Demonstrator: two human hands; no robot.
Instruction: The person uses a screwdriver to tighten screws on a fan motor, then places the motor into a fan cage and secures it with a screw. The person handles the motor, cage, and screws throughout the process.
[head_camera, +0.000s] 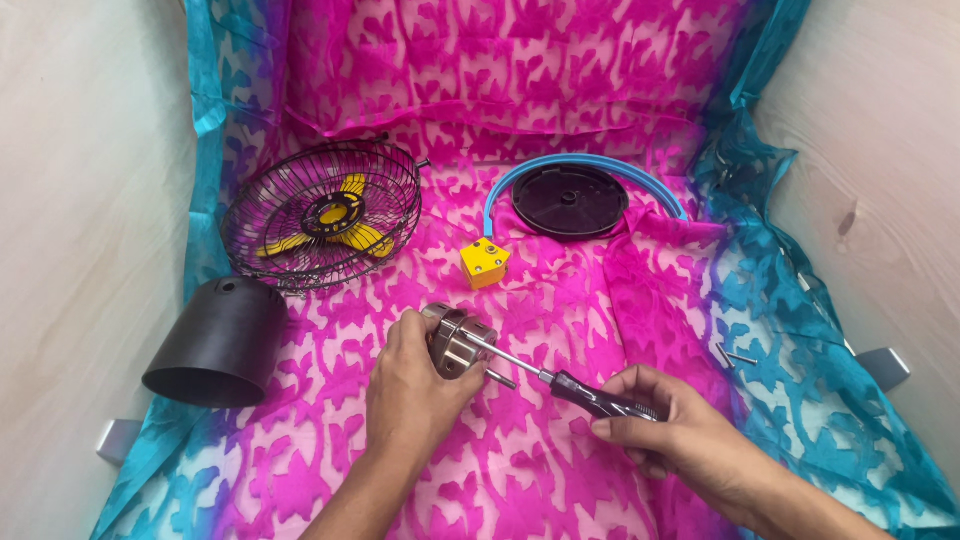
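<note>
fan grille (322, 215), black cone (218, 342) — yellow block (484, 263)

Left hand (412, 385) curled, right hand (665, 420) closed, fingers (610, 428) pinched.

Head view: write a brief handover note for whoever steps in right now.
Left hand grips the metal fan motor.
Right hand holds the screwdriver, tip at the motor's face.
Already apart on the pink cloth: wire guard with yellow blade, black motor cover, yellow block, black disc in blue ring, loose screws.
Left: the motor's screws.
</note>
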